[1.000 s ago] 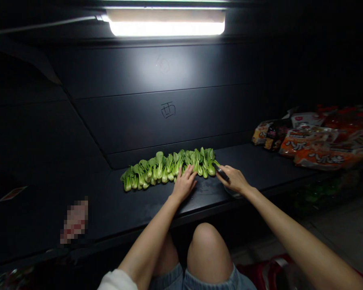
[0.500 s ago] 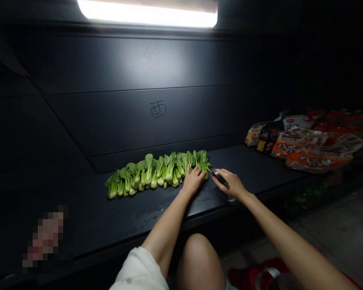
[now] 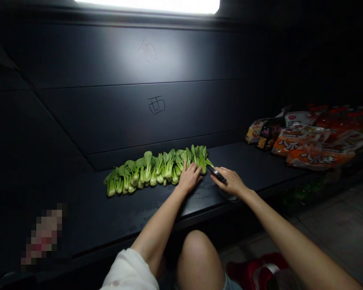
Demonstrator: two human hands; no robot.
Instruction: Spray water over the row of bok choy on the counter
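Head view: one long dark shelf board (image 3: 260, 161) holds one row of green bok choy heads (image 3: 151, 169), too overlapped to count, with bare board on its right. Left hand (image 3: 189, 177) lies flat and open on the row; right hand (image 3: 231, 182) grips one dark knife (image 3: 216, 174) at the row's right end.

From my remote seat, the desk (image 3: 115, 213) reads as a dark, smooth, matt board with a faint sheen where the lamp hits it, and damp-looking patches near the hands. The back panels (image 3: 109, 117) have the same matt dark finish, with a chalky scrawl on them. The greens (image 3: 151, 171) look fresh and waxy, with glossy pale stems. In my right hand (image 3: 232, 183) the small tool (image 3: 216, 174) shows a dark glossy surface that glints like metal or hard plastic; I cannot tell which. The snack packets (image 3: 308, 143) are shiny printed plastic film. My sleeve (image 3: 130, 274) is soft pale cloth.
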